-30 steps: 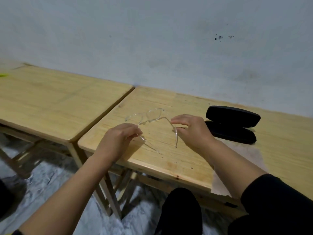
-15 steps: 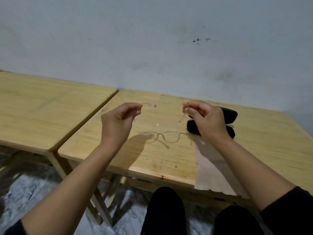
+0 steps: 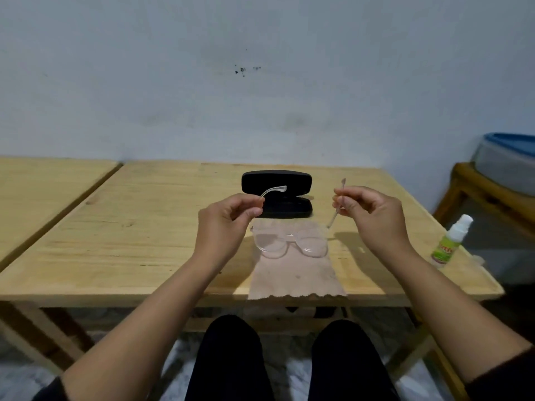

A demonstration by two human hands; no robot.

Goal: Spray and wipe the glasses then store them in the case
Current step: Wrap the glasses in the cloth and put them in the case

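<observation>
Clear-framed glasses (image 3: 290, 245) hang lenses-down above the wooden table (image 3: 150, 244), held by both temples. My left hand (image 3: 228, 224) pinches the left temple and my right hand (image 3: 367, 212) pinches the right one. Below the lenses lies a brown wiping cloth (image 3: 295, 276), its near end hanging over the table's front edge. An open black glasses case (image 3: 278, 193) sits just beyond the hands, lid up. A small spray bottle (image 3: 450, 241) with a green label and white cap stands at the table's right edge.
A second wooden table (image 3: 43, 192) adjoins on the left. A pale wall runs close behind both. At the far right stands a wooden stool (image 3: 474, 195) carrying a grey and blue object (image 3: 509, 163). My legs are under the table's front edge.
The glasses came up off the table and flipped lenses-down, now held over the cloth. The view swung right, bringing the case to centre and the spray bottle and stool into sight.
</observation>
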